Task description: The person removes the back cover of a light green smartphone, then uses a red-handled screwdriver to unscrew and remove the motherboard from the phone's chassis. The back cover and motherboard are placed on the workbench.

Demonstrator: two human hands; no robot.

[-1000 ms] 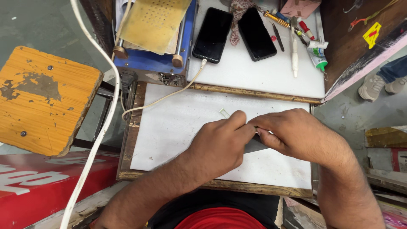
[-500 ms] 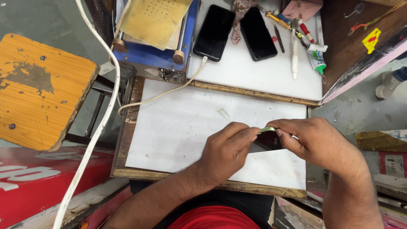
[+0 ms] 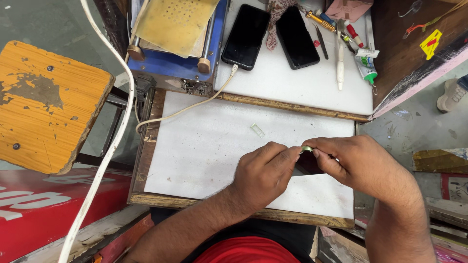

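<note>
Pinching a small greenish strip between the fingertips of both hands, left hand and right hand curling closed and meeting over the right part of the white tabletop, with a dark flat piece showing just beneath the hands. Lying apart from the strip, up and to its left, a small clear scrap. Resting farther beyond the strip on the upper white board, two black phones, a white cable and a green-capped tube.

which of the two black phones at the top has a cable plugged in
The left black phone, with the white cable in its bottom end; the right phone has none.
</note>
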